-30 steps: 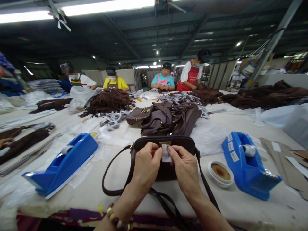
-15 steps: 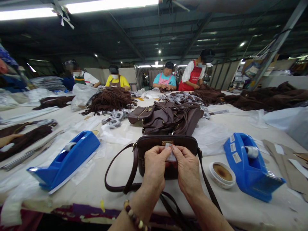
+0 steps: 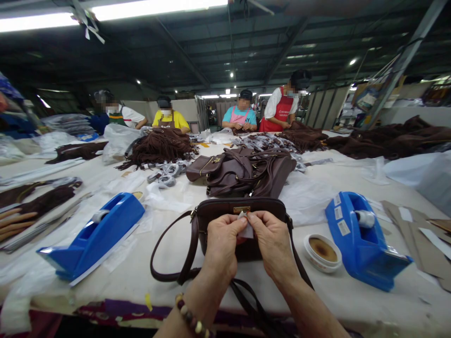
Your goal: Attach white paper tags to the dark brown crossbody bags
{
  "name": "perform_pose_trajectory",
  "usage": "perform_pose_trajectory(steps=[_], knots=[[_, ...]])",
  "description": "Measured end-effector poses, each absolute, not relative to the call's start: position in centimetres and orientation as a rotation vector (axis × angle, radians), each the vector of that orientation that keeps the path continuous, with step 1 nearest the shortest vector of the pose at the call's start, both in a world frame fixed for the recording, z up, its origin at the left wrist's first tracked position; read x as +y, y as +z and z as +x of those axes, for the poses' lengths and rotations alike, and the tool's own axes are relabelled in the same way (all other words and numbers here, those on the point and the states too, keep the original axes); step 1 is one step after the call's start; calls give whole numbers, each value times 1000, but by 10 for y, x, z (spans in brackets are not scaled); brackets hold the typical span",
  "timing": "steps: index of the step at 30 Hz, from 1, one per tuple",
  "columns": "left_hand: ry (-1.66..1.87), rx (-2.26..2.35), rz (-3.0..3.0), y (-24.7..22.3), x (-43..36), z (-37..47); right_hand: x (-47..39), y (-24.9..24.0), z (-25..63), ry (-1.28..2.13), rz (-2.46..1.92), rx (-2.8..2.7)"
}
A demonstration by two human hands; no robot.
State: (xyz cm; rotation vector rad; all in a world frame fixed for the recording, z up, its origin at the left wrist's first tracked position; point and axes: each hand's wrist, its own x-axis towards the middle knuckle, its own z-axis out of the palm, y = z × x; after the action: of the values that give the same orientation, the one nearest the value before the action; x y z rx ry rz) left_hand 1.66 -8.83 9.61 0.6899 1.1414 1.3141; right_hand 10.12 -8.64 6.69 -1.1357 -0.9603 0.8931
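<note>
Both L hand [image 3: 222, 241] & R hand [image 3: 273, 239] pinch the small white piece [image 3: 247, 229] btwn thumb + fingers, tips nearly closed; other fingertips mostly hidden tbh.

A white slip [image 3: 247, 229] fronts the brown handbag [image 3: 248, 251].

From here I see two bare forearms reach in from the near edge, the left forearm [image 3: 200, 300] slanting far and rightward, the right forearm [image 3: 306, 300] far and leftward. The left hand [image 3: 221, 241] and right hand [image 3: 275, 239] come close together ahead, backs toward the near side. Each has thumb and index finger drawn into a pinch, the thumbs angled inward with their tips close; whether they touch, I can't tell. The other fingers curl beneath, mostly hidden.
</note>
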Motion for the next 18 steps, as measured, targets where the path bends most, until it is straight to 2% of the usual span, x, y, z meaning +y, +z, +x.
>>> perform_pose_trajectory(steps=[10,18], knots=[[1249,1009,496,92,-92,15,-89,79,100,1315,-997,-620],[1130,1022,484,97,-87,10,-90,79,101,1387,-965,-632]])
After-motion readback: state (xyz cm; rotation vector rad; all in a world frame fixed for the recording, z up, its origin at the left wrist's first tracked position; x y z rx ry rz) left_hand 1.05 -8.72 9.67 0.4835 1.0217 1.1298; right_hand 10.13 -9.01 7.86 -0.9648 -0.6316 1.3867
